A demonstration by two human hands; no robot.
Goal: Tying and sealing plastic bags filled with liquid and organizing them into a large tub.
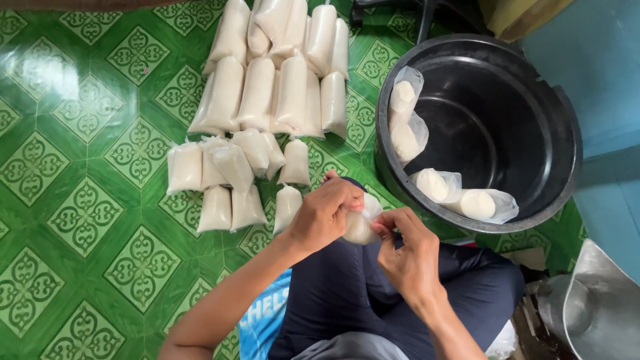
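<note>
- Head view: left hand (325, 215) and right hand (408, 252) pinch one small clear plastic bag of white filling (359, 228) between them, above the lap.
- Thin film could slip or tear under the fingertips, spilling the filling.
- Tied white bags (257, 127) lie on the green patterned floor (87, 200) beyond the left hand; an elbow could knock them.

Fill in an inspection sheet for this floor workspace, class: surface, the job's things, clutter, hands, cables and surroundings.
Surface: green patterned floor, glossy.
Job's things: small white filled plastic bag held over the lap; rows of filled white bags lying on the floor; four open bags leaning inside the black tub.
Clutter: metal container at lower right.
Hands: left hand and right hand both pinch the small bag's top.
Cables: nothing seen.
Surroundings: blue wall; person seated cross-legged in dark trousers.
</note>
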